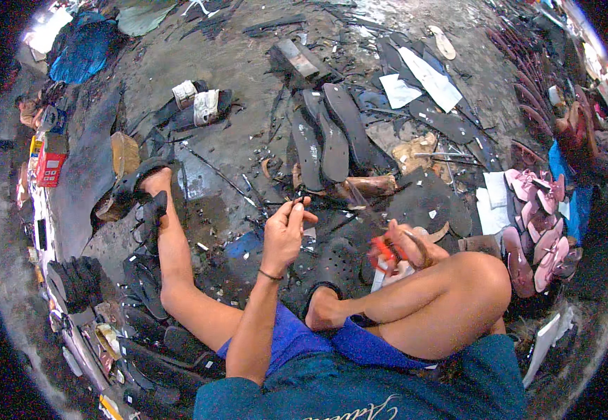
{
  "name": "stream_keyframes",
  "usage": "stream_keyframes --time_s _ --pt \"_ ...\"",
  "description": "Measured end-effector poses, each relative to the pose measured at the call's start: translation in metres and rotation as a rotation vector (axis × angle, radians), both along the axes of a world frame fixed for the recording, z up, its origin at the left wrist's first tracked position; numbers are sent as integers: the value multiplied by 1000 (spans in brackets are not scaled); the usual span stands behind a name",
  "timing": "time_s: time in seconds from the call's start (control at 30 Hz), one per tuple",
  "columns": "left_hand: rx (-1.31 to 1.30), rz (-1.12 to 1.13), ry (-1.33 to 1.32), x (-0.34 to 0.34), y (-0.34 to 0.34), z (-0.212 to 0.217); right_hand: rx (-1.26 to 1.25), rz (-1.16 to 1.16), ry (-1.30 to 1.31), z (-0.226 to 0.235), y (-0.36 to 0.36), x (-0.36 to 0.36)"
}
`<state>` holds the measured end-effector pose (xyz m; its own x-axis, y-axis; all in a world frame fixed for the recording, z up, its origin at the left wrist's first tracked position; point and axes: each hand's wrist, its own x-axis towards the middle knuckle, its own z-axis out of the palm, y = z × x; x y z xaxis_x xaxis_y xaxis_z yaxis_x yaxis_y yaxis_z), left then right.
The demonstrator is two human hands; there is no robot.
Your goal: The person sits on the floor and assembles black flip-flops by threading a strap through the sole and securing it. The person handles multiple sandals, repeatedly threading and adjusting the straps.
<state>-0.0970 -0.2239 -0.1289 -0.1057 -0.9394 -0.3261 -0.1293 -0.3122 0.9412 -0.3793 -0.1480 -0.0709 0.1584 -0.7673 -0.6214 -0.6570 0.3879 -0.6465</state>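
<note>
Raised near the middle, my left hand [286, 234] pinches a small dark piece [300, 199] between thumb and fingertips; what it is, I cannot make out. To its right, my right hand [419, 246] is closed around a red-handled tool [385, 253]. Motion smears it, and a faint blurred streak runs from it up and left, so its kind stays unclear. Just beyond my hands, several dark shoe soles [335, 143] lie side by side on the ground. A brown wooden piece [370, 187] sits by their near ends.
Pink sandals [539, 217] are gathered at the right. A pair of sandals with white straps [204, 106] lies at the upper left. White paper pieces [430, 78] and dark scraps cover the ground ahead. A red box [52, 162] stands at the left, above several black sandals [76, 280].
</note>
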Motion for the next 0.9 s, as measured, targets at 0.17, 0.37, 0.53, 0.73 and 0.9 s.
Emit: stream_keyframes --time_s 0.17,0.37,0.53,0.73,0.9 --pt "-48 -37 -96 6 -1 -1 -35 69 -152 6 -4 28" --pt "-389 -283 -404 -4 35 -10 -27 36 -192 2 -4 29" --pt "-420 -248 -469 1 34 -17 -9 -4 -207 0 -7 27" --pt "-495 -246 -498 -12 36 -30 37 -147 -217 -26 -14 26" --pt "88 39 -1 0 24 -19 81 -349 -93 -70 -14 -1"
